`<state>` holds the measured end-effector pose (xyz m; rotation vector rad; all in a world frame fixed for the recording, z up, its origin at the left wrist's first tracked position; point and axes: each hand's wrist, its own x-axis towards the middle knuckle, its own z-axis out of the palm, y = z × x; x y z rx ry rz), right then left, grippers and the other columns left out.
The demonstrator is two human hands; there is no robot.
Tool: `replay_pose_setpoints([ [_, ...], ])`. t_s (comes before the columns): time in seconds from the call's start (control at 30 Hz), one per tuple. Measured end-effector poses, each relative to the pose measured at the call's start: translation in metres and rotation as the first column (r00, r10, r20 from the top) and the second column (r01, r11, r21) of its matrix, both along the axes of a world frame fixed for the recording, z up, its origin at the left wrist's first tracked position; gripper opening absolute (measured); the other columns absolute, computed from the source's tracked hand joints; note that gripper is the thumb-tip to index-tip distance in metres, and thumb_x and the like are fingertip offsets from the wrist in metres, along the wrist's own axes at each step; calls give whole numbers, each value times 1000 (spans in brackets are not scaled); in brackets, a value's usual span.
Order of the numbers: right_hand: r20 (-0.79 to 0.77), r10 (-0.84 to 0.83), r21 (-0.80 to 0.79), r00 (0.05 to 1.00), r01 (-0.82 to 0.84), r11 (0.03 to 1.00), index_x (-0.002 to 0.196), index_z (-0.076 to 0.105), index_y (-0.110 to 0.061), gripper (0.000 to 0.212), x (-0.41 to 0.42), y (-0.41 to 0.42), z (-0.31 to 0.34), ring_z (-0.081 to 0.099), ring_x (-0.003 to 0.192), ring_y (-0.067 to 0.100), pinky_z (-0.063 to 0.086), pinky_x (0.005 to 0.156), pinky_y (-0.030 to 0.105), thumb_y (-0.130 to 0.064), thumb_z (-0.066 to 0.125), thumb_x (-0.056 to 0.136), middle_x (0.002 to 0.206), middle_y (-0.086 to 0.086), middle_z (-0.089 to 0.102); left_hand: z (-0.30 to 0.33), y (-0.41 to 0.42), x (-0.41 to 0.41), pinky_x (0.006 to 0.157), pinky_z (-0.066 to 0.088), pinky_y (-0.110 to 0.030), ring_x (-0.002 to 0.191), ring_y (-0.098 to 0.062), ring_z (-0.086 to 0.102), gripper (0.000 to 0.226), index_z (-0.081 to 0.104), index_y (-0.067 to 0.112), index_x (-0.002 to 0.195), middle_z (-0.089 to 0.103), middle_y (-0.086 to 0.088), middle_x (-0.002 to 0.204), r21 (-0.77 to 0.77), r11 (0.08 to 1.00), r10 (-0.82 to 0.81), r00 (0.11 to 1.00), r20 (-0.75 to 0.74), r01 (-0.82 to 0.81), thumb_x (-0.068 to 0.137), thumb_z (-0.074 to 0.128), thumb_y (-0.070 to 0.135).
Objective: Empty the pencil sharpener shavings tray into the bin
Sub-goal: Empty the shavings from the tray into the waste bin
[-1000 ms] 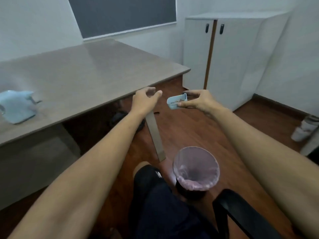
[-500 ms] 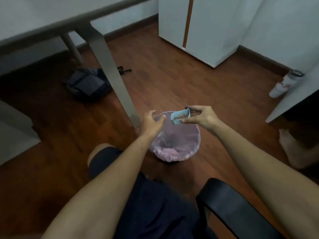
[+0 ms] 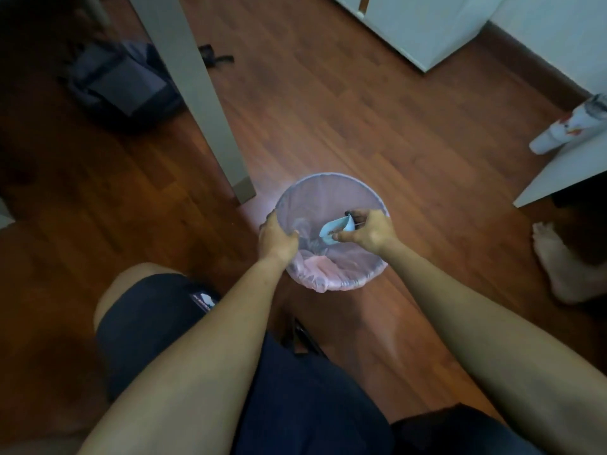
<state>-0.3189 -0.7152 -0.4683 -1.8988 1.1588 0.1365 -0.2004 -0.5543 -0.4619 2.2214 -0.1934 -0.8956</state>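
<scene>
The small light-blue shavings tray [image 3: 335, 231] is tipped on its side over the mouth of the bin [image 3: 328, 192], a round bin lined with a pink bag that stands on the wooden floor. My right hand [image 3: 369, 233] pinches the tray between thumb and fingers, above the bin's right half. My left hand [image 3: 276, 239] rests at the bin's left rim, its fingers curled over the edge of the bag. The tray's inside faces away, so its contents are hidden.
A grey table leg [image 3: 203, 103] stands just left of and behind the bin. A dark bag [image 3: 121, 80] lies under the table. A white cabinet [image 3: 423, 24] is at the back right, a white bottle [image 3: 571, 126] lies on the right, and another person's bare foot [image 3: 558, 264] is nearby.
My view has dropped from the table to the floor. Both hands came down to the bin; the right one tipped the tray over its opening, and the left one reached the rim.
</scene>
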Motion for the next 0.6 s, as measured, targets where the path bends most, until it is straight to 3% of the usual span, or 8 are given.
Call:
replay_pose_setpoints([
  [0.1,-87,63,-98,994,-71,993,131,64,-10,72,6,4,-15,67,110,24,47,85,27,-34,89,68,118,7,73,-13,-5,-2,109,42,-39,134,-33,51,78,31,21,155,50,-12,148,44,999,-18,1000,-19,18,87,69,14],
  [0.23,-131,141,-208,981,-167,964,117,71,-6,57,18,9,-33,66,105,30,46,81,31,-31,86,68,111,12,74,-23,-3,-4,108,43,-42,135,-36,49,87,20,28,158,48,-13,149,62,998,-4,1000,-20,5,88,67,8],
  [0.37,-233,196,-218,952,-248,944,136,60,-6,72,31,7,-42,57,118,31,44,98,35,-34,81,73,130,17,62,-27,1,-5,105,44,-41,132,-36,52,84,20,32,158,52,-12,145,42,999,15,1000,-17,-14,91,67,13],
  [0.6,-163,123,-202,979,-155,967,137,53,-9,74,54,4,-36,63,115,32,50,91,36,-22,83,72,129,16,65,-25,3,-4,105,44,-39,134,-34,50,84,19,33,158,50,-12,145,21,1000,24,999,-46,-23,92,65,11],
])
